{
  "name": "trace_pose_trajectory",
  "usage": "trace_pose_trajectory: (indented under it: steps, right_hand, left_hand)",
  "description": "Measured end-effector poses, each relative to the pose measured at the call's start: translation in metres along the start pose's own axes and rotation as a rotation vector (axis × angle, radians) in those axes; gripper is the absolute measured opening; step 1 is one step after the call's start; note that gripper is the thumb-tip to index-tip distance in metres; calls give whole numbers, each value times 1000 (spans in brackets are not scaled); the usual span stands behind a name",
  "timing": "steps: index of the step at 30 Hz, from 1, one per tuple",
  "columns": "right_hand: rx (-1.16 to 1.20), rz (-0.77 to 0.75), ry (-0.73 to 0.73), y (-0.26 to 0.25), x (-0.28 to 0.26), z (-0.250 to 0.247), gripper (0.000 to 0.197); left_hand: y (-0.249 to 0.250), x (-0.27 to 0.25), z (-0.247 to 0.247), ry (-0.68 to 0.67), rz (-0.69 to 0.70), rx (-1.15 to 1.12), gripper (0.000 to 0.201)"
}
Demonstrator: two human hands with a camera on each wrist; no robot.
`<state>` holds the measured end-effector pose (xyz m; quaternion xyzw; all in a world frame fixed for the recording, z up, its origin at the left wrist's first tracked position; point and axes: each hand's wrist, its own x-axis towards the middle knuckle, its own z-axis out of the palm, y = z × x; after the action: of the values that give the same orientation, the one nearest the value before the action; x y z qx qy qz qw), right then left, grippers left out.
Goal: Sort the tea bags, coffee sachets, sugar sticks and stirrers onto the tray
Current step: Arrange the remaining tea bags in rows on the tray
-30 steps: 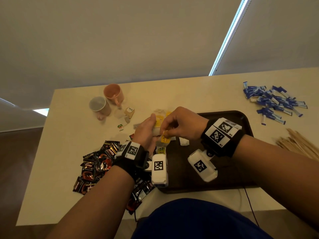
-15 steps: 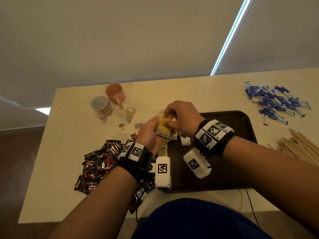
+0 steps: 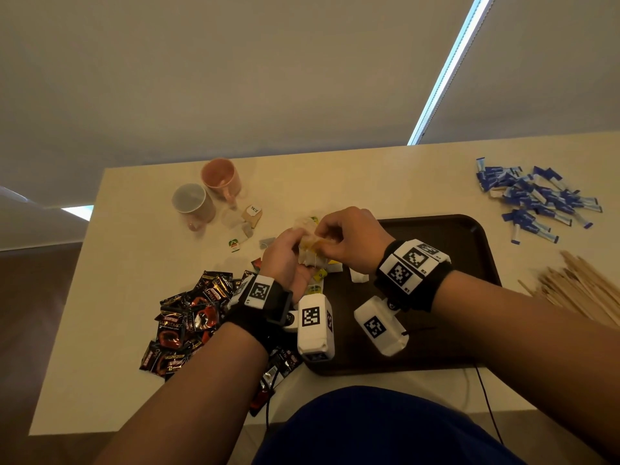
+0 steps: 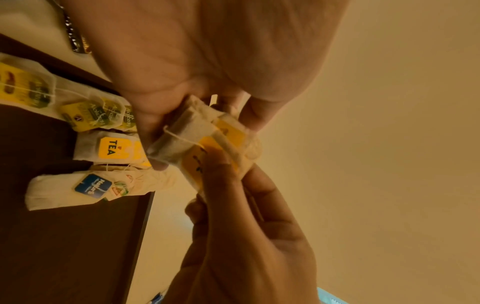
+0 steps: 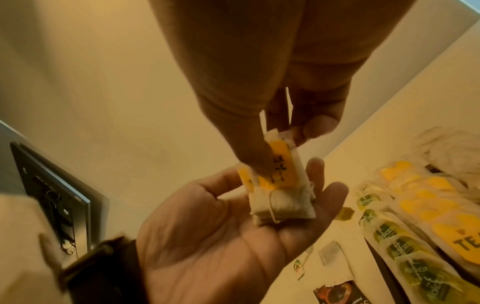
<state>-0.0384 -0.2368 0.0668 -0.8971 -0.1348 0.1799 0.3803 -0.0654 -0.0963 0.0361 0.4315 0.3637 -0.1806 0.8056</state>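
- The left hand point(image 3: 285, 260) is held palm-up above the tray's point(image 3: 469, 297) far-left corner, with a small stack of tea bags point(image 5: 280, 197) lying across its loosely curled fingers point(image 5: 335, 197).
- The stack's long axis runs from the palm out toward the fingertips; the plain paper ends sit nearer the palm, and the yellow tags point(image 5: 281, 164) point away toward the right hand point(image 3: 349, 239).
- The right hand comes down from above, its thumb point(image 5: 249, 144) pressed onto the yellow tags and a finger point(image 5: 317, 125) curled behind them, so it pinches the tag end of the stack.
- String wraps around the middle of the held bags point(image 4: 187, 142).
- More tea bags point(image 4: 109, 148) lie in a row on the tray's left edge, just under the hands, some with yellow tags, some green, one blue.
- Coffee sachets point(image 3: 188, 320) are heaped on the table point(image 3: 117, 263) left of the tray.
- Sugar sticks point(image 3: 533, 199) lie far right; stirrers point(image 3: 577, 286) lie right of the tray.
- Two mugs point(image 3: 208, 193) stand far left, with loose tea bags point(image 3: 250, 218) beside them.
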Motion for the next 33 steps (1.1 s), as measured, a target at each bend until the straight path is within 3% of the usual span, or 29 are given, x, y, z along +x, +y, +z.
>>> trace_pose_trajectory:
  steps: [2,9,13,17,22,27,33]
  right_hand:
    - [24,9,-7,1,1,-3,6]
    - [-40,82,-78,27,8,-20,9]
    - [-152,167,-73,45,19,-17,24]
    - [-314,208,-270,57,22,13,21]
    - [-466,278,-468,69,28,50,35]
    - [-563,229,-317,84,32,61,27]
    - [-448,204,-179,92,29,64,31]
  left_hand:
    - [1,4,-2,7,32,-4,13]
    - [8,7,-3,47,123,-1,16]
    - [10,9,-3,68,137,10,17]
    - [11,11,-3,69,144,27,17]
    - [10,12,-4,62,139,51,18]
    - [10,12,-8,72,132,51,18]
    - [9,13,-11,85,136,63,17]
